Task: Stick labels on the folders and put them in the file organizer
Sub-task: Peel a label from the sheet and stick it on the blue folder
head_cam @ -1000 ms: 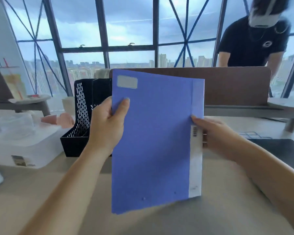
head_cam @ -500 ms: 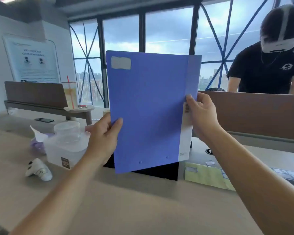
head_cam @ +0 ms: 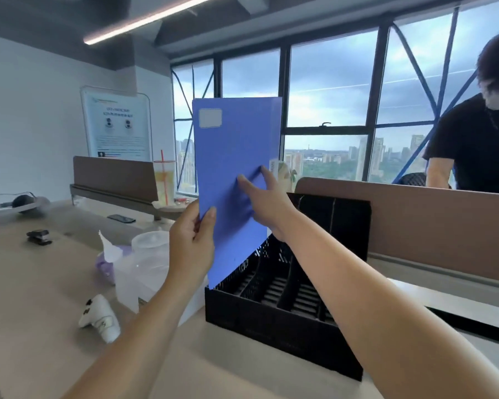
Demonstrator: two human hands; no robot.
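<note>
From the head camera, the left hand (head_cam: 192,243) grips the lower left edge of an upright blue folder (head_cam: 236,156), thumb on its front. The right hand (head_cam: 264,203) lies flat against its face, fingers straight. The folder's lower end meets the left side of the black file organizer (head_cam: 271,321) on the table (head_cam: 41,283).

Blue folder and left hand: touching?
Touching. Head view: the left hand pinches the blue folder at its left edge, with the thumb lying across the front face.
</note>
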